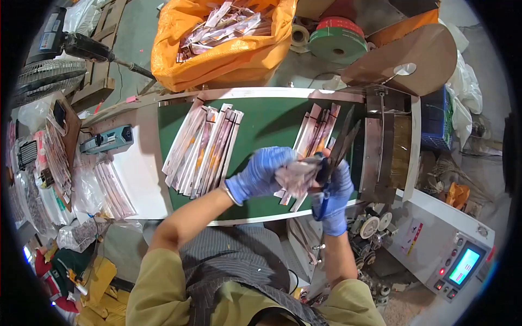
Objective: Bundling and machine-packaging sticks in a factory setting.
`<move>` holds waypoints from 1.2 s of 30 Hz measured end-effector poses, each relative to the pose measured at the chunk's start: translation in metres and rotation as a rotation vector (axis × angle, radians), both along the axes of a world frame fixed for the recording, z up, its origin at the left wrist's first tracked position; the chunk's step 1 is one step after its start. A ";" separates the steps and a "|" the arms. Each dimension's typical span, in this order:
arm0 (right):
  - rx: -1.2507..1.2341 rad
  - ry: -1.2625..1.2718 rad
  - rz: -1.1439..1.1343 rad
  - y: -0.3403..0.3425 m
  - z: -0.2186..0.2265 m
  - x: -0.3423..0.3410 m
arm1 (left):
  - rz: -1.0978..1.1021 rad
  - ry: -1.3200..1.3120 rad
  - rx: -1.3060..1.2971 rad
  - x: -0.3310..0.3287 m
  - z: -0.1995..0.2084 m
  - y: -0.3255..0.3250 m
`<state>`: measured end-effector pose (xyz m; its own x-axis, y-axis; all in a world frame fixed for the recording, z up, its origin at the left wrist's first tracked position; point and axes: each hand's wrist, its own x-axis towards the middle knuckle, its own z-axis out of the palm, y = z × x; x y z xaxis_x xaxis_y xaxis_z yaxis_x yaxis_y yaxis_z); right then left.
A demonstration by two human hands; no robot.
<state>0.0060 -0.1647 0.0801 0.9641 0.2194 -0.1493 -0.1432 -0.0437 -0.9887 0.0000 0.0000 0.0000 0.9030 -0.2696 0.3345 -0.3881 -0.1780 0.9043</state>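
Note:
Both my hands wear blue knit gloves over the green conveyor belt (261,130). My left hand (263,169) is closed around a small bunch of pinkish printed strips (296,178), blurred by motion. My right hand (336,193) grips a large pair of scissors (345,142) with dark blades pointing away from me and a blue handle. The scissors are close beside the bunch; whether they touch it I cannot tell. Just beyond my hands lies a group of long, slim printed packets (321,125). A wider row of similar packets (204,146) lies on the belt's left part.
An orange sack (223,65) full of strips stands beyond the belt. At right are a brown cardboard disc (408,57) and a control box (443,247) with a lit screen. Left are a grey-blue device (107,139), more packets (114,187) and a fan (49,76).

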 end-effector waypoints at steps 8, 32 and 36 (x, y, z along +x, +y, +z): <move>-0.473 -0.219 0.596 -0.010 0.050 0.122 | -0.341 0.944 -0.611 0.099 0.085 0.091; -0.556 -0.453 0.526 0.148 -0.039 0.239 | -0.309 1.120 -0.194 0.222 0.060 0.268; -0.323 0.061 0.486 0.102 -0.022 0.192 | -0.387 1.079 -0.409 0.178 0.092 0.213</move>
<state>0.1982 -0.0630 0.0581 0.7521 0.5679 -0.3344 -0.0877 -0.4167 -0.9048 0.1776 0.2131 0.0922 0.6533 -0.6333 -0.4150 0.6335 0.1571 0.7576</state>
